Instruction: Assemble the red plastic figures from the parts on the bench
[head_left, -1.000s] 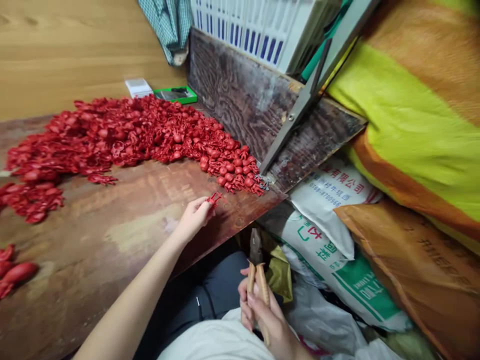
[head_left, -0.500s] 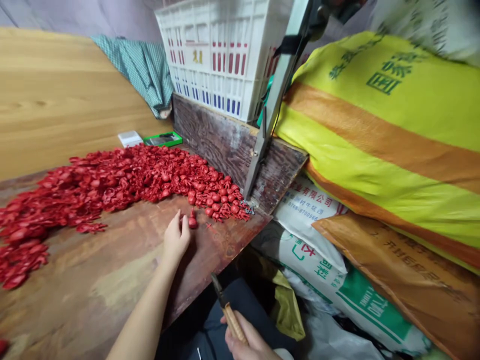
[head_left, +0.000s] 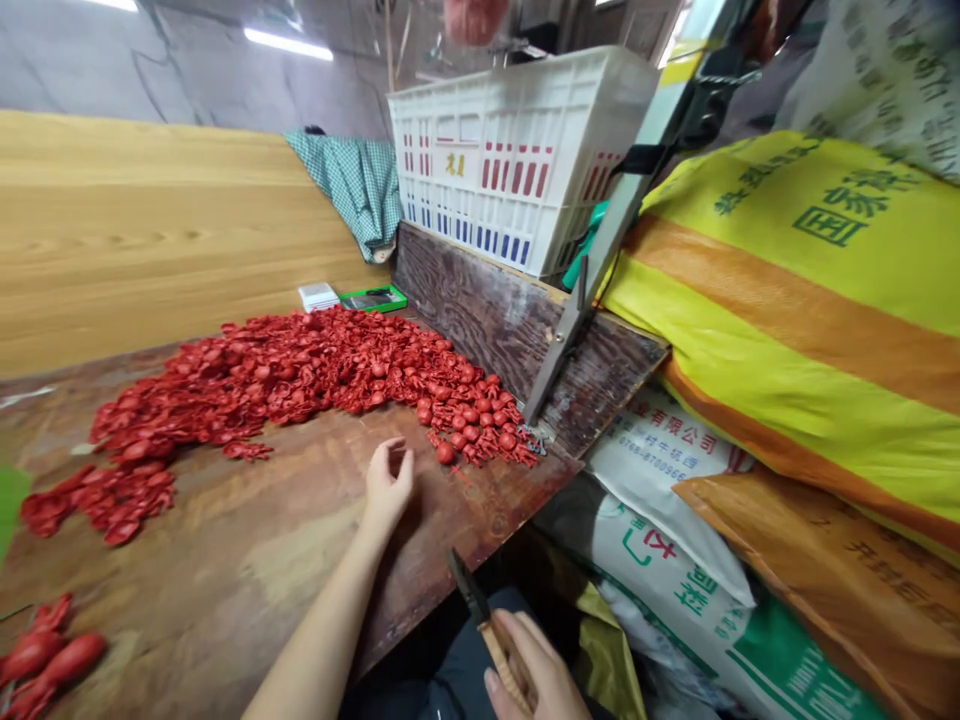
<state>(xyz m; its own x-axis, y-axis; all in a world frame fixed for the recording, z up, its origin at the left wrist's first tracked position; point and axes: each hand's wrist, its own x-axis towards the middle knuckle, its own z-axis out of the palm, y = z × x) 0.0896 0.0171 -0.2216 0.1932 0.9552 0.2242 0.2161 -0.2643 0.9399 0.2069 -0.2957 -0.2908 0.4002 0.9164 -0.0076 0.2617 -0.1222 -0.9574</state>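
the left hand [head_left: 388, 478] is on or just over the table [head_left: 300, 570], i cannot tell which, on the near side of the red heap [head_left: 300, 365]; its fingers are curled, the thumb stands apart, and nothing shows between them. the nearest piece [head_left: 445, 453] lies to its right, apart from it, at the heap's near edge. the right hand [head_left: 538, 672] has its fingers wrapped round the pliers [head_left: 483, 622], which point far and left across the table's near edge. the step in hand seems a gap between pieces, with the tool ready and the left hand free; a next grip would call for fingertips closing on one piece without dragging its neighbours. the pliers are seen nearly edge-on, so whether they are closed is hard to tell; some right fingertips are hidden, the near-left pieces [head_left: 79, 660] are cut off, and the grey bits [head_left: 534, 440] by the bar [head_left: 559, 345] are too small to make out
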